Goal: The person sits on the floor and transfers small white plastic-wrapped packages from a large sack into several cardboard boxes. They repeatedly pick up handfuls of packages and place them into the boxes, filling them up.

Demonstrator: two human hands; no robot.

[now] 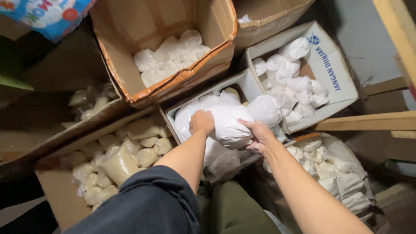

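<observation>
1. Far left, we see a dim carton [52,130] w/ pale yellowish bags; it is in shadow and the bags are hard to make out.
2. Top left, a blue printed package [47,13] is cut off by the frame edge.
3. Lower left, an open cardboard box [56,190] holds cream-coloured knotted bags [130,151]; our dark sleeve [151,203] hides its near corner.
4. Above it stands a brown box with orange tape [190,73], w/ white bags inside, approx. half full.
5. Our left hand [202,122] lies on top of the big white bag [229,123], fingers curled over the far side, so we cannot tell how firm the grip is.
6. This bag sits at the front of the middle white carton [249,84], on other white bags; the forearms hide the carton's near edge.
7. Our right hand [260,135] presses on the right side of the same bag, palm against it, thumb spread. So the two hands are apart, one on each side of the bag, holding it between them.
8. To the right, a white box with blue print [333,73] is full of small tied white bags.
9. Lower right, more white bags [342,182] lie in a clear sack, partly behind the right arm.
10. Far right, wooden planks [368,122] are cut off by the edge.
</observation>
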